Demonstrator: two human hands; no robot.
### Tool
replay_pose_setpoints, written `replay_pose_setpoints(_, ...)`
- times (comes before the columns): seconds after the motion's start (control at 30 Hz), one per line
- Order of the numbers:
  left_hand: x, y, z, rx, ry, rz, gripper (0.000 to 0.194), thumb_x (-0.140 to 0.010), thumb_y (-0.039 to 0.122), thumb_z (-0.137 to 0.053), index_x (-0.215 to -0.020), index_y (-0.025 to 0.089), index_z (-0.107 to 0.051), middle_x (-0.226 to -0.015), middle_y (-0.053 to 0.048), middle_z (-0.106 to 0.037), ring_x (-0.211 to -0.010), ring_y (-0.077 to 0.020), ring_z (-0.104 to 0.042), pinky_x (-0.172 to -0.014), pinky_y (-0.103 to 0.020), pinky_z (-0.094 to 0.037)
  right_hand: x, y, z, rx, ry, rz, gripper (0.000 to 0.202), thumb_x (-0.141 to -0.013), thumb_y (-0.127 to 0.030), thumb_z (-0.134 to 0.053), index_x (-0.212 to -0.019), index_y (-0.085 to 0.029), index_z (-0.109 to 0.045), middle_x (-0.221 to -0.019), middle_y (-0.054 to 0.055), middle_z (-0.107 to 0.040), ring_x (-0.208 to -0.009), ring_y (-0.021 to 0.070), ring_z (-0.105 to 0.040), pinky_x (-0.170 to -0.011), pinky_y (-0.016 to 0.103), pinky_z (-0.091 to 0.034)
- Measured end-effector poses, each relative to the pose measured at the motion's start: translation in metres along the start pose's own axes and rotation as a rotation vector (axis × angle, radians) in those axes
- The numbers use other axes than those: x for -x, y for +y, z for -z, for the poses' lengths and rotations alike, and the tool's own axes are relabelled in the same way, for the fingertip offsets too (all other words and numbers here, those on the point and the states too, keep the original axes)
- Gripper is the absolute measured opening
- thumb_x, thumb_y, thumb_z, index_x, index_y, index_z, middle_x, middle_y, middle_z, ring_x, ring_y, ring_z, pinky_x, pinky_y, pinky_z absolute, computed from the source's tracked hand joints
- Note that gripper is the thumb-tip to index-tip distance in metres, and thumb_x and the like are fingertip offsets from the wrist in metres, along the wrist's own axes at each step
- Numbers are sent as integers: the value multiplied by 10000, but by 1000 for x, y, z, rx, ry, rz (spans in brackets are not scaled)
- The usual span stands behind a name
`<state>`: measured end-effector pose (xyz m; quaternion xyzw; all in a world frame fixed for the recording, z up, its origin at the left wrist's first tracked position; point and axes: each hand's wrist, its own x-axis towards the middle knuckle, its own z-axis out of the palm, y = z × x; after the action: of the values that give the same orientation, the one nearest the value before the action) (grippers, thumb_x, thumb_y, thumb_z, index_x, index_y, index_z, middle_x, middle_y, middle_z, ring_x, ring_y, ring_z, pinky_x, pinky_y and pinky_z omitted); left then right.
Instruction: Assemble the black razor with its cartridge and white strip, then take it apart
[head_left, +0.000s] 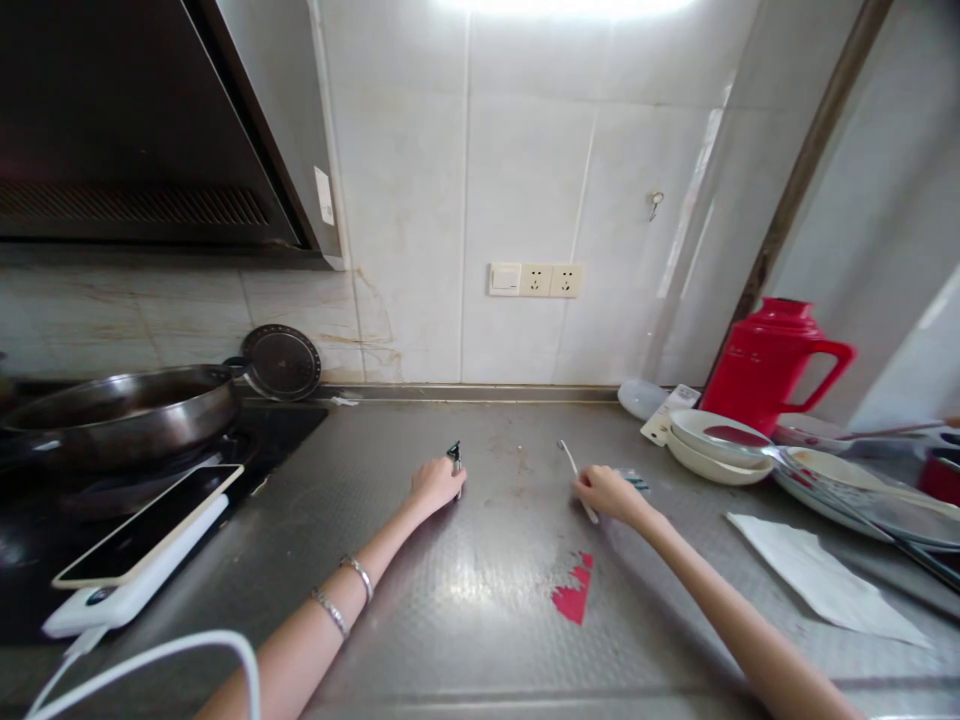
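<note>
My left hand (438, 484) is closed around a small, slim item with a dark, greenish-black head (454, 452); its exact kind is too small to make out. Two silver bracelets (343, 596) circle that wrist. To the right, my right hand (611, 492) pinches a thin white stick, which looks like a toothbrush (568, 458), its narrow greyish head pointing away from me. Just behind the right hand lies a clear plastic packet (634, 480) with dark green pieces in it, partly hidden. Both hands are low over the metal counter (502, 540).
A pan (127, 410) sits on the stove at left, near a phone (150, 525) and a white power bank (142, 575) with a cable. At right stand a red thermos (765, 365), stacked bowls (716, 450), plates and a white napkin (817, 575). A red patch (574, 595) marks the counter.
</note>
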<state>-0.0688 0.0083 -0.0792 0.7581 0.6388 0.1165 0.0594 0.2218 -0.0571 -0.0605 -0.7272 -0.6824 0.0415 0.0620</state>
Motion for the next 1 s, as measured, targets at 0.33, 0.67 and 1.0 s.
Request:
replay_pose_setpoints(0.33, 2, -1, 0, 7, -16, 1, 342, -795, 426, -431, -755, 178, -662, -827, -111, -686, -810, -227, -635, -640, -264, -416, -10, -112, -16, 18, -20, 121, 339, -814, -304, -395, -836, -135, -687, -868, 154, -686, -808, 230, -652, -648, 266, -450)
replay_pose_setpoints(0.67, 4, 2, -1, -27, -13, 27, 308, -803, 399, -429, -793, 184, -650, -874, -113, -682, -854, -224, -625, -689, -278, -418, -12, -146, -17, 29, -31, 84, 359, -829, -328, -410, -952, -117, -673, -963, 185, -666, -924, 255, -626, -746, 303, -457)
replay_pose_setpoints(1.0, 2, 1, -4, -27, -13, 15, 294, -806, 376, -428, -806, 177, -645, -862, -121, -677, -844, -235, -626, -682, -287, -416, -16, -145, -26, -6, 12, 80, 357, -824, -343, -401, -928, -131, -669, -952, 171, -672, -898, 257, -633, -723, 313, -462)
